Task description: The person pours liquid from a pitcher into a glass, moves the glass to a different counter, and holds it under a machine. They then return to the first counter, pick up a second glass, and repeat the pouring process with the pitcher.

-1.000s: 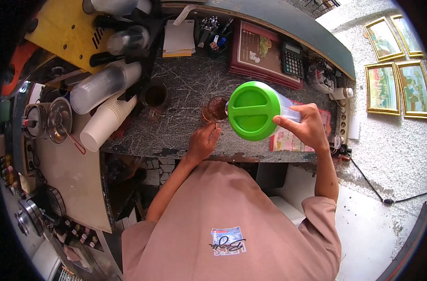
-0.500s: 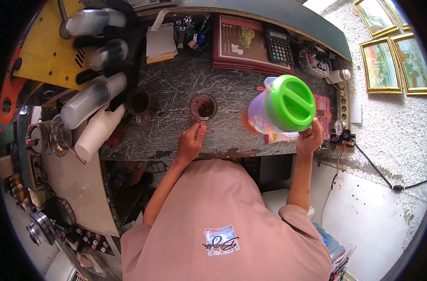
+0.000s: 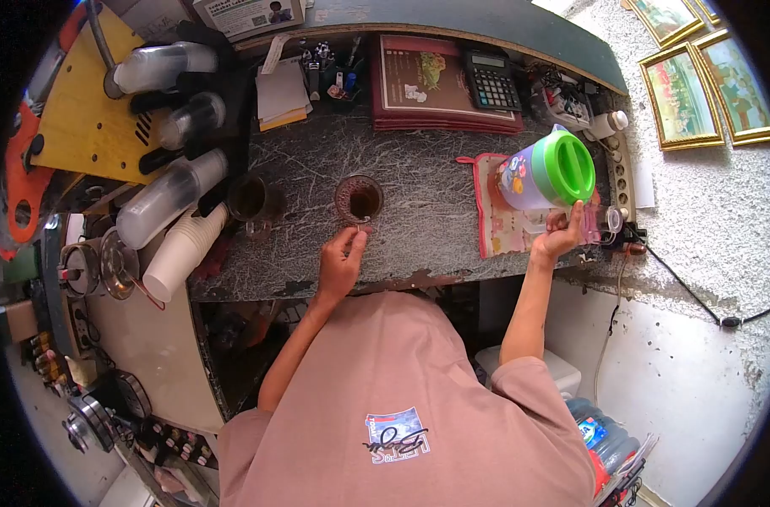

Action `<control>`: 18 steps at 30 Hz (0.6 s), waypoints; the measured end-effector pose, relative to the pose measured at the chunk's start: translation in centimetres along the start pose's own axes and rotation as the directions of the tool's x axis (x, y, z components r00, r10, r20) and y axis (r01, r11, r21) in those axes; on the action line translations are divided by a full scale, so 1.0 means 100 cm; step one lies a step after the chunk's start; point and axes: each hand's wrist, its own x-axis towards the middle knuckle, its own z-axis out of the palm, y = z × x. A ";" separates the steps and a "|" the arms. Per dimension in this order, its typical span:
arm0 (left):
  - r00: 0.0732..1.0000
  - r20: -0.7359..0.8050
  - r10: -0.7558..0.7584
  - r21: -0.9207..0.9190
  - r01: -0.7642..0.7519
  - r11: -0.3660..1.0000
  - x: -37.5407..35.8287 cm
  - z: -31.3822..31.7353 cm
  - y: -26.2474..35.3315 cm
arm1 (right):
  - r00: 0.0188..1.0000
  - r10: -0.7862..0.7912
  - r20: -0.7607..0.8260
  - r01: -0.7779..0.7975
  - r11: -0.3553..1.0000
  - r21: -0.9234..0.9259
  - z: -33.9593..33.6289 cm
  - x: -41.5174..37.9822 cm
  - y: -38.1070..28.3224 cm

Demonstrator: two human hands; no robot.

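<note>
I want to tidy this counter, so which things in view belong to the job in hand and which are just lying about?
Likely in the job:
- green-lidded pitcher, right hand at its handle
- glass mug, handle in left hand
- patterned cloth beneath the pitcher

Apparently just lying about:
- calculator
- maroon folders
- papers
- stacked paper cups
- second mug, perhaps
</note>
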 end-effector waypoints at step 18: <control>0.996 0.043 0.073 -0.181 -0.064 0.981 0.008 0.000 -0.016 | 0.797 -0.244 0.552 0.585 0.536 -0.608 0.039 -0.117 0.011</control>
